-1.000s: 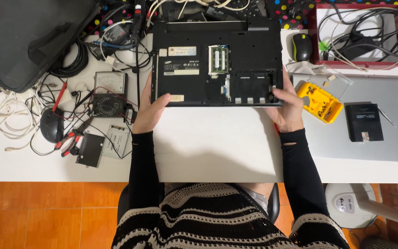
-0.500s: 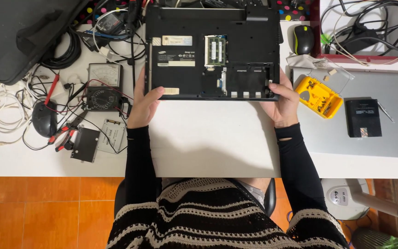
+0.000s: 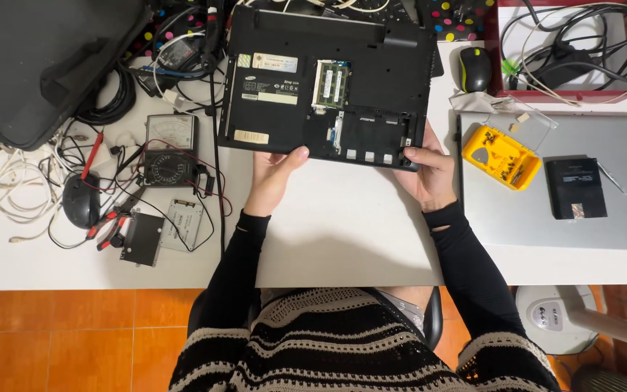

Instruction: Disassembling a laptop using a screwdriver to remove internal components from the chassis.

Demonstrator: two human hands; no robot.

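Observation:
A black laptop (image 3: 371, 80) lies upside down on the white table (image 3: 342, 225), its bottom covers off so green memory boards and an empty bay show. My left hand (image 3: 271, 178) grips the laptop's near edge at the left of centre, thumb on top. My right hand (image 3: 429, 174) holds the near right corner, fingers curled onto the underside. Both arms wear black sleeves.
Left of the laptop are a black bag (image 3: 38, 65), tangled cables, an analog multimeter (image 3: 170, 149), a black mouse (image 3: 81, 199) and two bare drives (image 3: 161, 232). On the right are a silver laptop (image 3: 618, 225) bearing a yellow screw tray (image 3: 501, 156) and a black drive (image 3: 576, 189), another mouse (image 3: 475, 69) and a red box of cables (image 3: 575, 51).
The laptop has been drawn a little nearer across the table. My left hand has shifted along its near edge toward the centre; my right hand stays at the right corner.

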